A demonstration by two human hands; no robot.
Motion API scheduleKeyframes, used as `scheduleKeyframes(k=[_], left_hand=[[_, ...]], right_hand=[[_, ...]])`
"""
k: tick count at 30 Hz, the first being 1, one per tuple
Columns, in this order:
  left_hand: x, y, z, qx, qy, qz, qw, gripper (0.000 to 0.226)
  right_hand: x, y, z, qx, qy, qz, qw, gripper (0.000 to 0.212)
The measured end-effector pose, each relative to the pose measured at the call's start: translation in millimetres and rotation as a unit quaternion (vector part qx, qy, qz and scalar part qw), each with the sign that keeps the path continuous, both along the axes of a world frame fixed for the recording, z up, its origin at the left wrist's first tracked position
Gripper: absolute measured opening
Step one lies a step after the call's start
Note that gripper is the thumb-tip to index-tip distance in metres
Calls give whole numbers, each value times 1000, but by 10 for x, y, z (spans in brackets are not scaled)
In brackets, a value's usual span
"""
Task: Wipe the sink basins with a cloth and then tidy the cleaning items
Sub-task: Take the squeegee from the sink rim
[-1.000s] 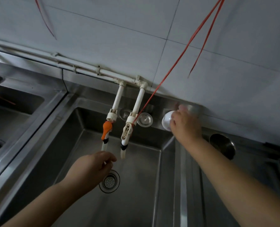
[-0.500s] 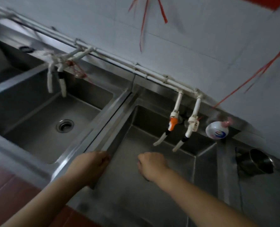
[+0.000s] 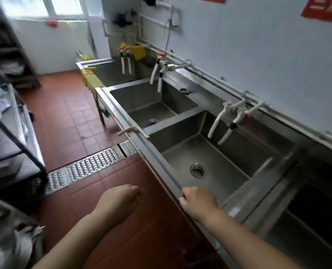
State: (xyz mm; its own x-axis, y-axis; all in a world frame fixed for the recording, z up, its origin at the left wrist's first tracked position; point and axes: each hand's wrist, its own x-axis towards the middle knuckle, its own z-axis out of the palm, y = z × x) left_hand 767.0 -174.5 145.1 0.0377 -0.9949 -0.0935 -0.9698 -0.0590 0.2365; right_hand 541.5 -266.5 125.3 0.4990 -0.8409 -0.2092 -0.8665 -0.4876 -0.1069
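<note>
A row of steel sink basins runs along the tiled wall. The nearest basin point(image 3: 225, 152) has a round drain point(image 3: 198, 170) and looks bare. My right hand point(image 3: 198, 200) rests against its front rim point(image 3: 155, 158) with fingers curled. My left hand point(image 3: 120, 199) hangs over the red floor, fingers loosely closed on nothing. No cloth is in either hand. A yellow cloth point(image 3: 91, 79) drapes over the far basin's edge, and another yellow cloth point(image 3: 139, 52) hangs by the far taps.
White twin taps point(image 3: 222, 127) hang over the nearest basin and more taps point(image 3: 157, 76) over the middle basin point(image 3: 142, 101). A pale handle point(image 3: 128, 130) sticks out from the rim. A metal floor grate point(image 3: 91, 166) crosses the red tiles. A dark shelf rack point(image 3: 15, 144) stands left.
The view has swung left along the sinks. My right hand left the white bottle on the back ledge and came down to the front rim. My left hand dropped off the rim.
</note>
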Motion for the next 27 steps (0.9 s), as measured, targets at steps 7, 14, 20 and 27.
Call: scheduleKeyframes(k=[7,14,20,27], left_hand=[[848,-192,-93,-12,20,83,996,24],[1498,-826,-240,29,12,123,992,26],[2017,-1713,-240,46,21,147,988,27],[2441,-2400,-422,69,39,133,988,27]], right_hand=[[969,-527,-4,27,-28,22,999,23],[1692,-1466,-118,36,-44,39,998,23],[2348,-2401,-185,59,-52,57,995,20],[3090,-3060,-436,68,-46,71,994,18]])
